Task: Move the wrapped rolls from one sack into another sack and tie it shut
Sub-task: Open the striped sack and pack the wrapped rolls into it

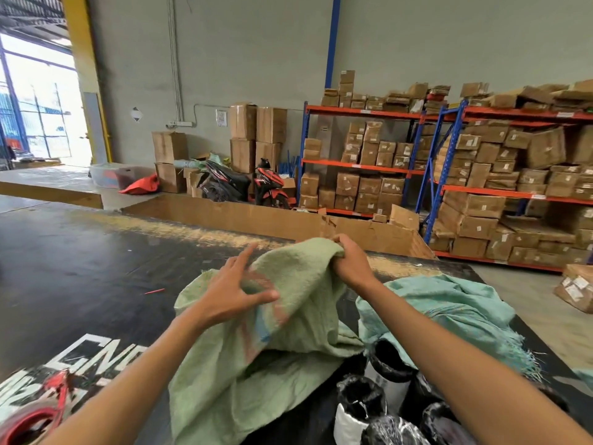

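Fingers of the left hand (232,292) spread open against the pale green sack (256,342); the right hand (348,260) clenched its bunched edge. Wrapped rolls (382,403) stood beside it, before the teal sack (446,309). Slack cloth might slip free. The black tabletop (80,268) faced warehouse shelving (465,175).
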Motion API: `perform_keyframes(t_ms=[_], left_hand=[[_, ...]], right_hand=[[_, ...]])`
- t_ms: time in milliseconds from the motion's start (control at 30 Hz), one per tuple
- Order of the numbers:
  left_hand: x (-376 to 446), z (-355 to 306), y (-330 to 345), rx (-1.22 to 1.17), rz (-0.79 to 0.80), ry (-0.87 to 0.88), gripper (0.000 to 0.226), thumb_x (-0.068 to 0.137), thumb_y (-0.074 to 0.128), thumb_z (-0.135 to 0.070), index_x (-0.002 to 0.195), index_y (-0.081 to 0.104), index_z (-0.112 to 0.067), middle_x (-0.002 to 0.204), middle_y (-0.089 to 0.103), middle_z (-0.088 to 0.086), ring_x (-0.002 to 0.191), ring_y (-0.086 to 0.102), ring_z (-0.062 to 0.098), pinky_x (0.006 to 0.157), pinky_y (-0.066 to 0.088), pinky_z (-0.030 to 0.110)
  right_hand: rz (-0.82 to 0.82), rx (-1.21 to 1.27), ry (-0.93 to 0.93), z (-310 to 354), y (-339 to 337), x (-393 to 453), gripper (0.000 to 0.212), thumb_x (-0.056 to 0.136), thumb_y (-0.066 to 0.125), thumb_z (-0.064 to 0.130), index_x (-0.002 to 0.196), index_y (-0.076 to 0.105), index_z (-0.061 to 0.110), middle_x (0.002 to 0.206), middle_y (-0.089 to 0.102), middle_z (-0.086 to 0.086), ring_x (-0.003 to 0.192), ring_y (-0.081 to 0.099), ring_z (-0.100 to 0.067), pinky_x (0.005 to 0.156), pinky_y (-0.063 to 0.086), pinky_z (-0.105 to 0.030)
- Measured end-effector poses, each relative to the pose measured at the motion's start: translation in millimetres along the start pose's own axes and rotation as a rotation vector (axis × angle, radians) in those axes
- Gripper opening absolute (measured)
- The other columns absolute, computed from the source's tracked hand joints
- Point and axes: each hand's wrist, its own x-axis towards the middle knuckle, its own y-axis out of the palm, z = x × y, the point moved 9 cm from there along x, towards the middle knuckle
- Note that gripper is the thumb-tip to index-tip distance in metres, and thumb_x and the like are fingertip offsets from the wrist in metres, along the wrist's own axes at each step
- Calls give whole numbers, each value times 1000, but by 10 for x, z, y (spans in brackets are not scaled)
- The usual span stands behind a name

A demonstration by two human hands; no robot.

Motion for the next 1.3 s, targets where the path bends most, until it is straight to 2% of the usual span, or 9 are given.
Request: perform_keyframes(t_ms=[133,267,333,533,700,800,900,1133,1300], left_hand=[[160,-524,-77,30,-192,66,137,52,90,-57,149,-8,-56,145,50,6,127,50,26,105,42,48],[299,-352,-299,-115,-390,-79,41,77,70,-15,112,61,-34,90,71,-2,95,67,27,73,47,31],[318,-183,-451,-273,-481,-211,10,78,63,-16,88,65,-17,74,68,5,81,68,30,66,50,34],[351,-54,-779,-1100,-397,-313,45,86,70,-30,122,64,-4,110,71,17,94,70,28,75,58,38],[242,-325,-1119,-1225,-344,-138,45,101,45,-25,73,80,-19,81,75,4,69,72,16,60,60,29],[79,-194,-1399,-978,-543,-119,12,91,66,-18,101,69,-13,97,71,4,72,72,9,61,60,27],[-171,134,-1493,-505,-690,-256,46,79,81,-19,119,59,-10,103,66,-4,83,67,6,70,54,17],[-532,1239,-1232,-139,-669,-764,77,61,89,-49,113,51,-7,117,64,21,107,59,40,92,50,50],[-184,663,-1009,-19,-611,-431,106,57,75,-63,144,27,-27,146,43,12,131,44,36,109,27,58]], right_hand=[[63,390,-57,631,190,74,22,96,55,2,114,57,14,112,64,-10,104,62,-25,81,56,-32],[138,361,-279,979,272,29,52,86,69,0,130,50,19,122,56,-6,110,55,-12,89,50,-17],[87,258,-295,761,257,4,62,86,72,15,139,41,26,135,46,0,120,46,-9,97,44,-16],[310,-255,253,-732,620,-93,120,69,82,57,156,3,32,158,14,-15,145,14,-41,115,20,-56],[116,-227,430,-1049,621,0,25,92,55,21,117,57,27,134,52,-14,128,45,-38,105,39,-48],[-80,147,318,-804,491,214,26,94,47,4,106,65,18,112,67,-11,111,61,-34,93,50,-43],[-264,468,261,-415,178,406,26,99,41,2,103,60,19,107,65,-9,107,61,-34,92,50,-45],[-427,1067,137,98,-377,650,19,101,49,13,114,54,26,120,62,-9,103,63,-26,90,56,-42],[-134,1103,139,389,-157,626,33,99,53,41,109,67,13,110,69,-15,99,67,-28,92,55,-45]])
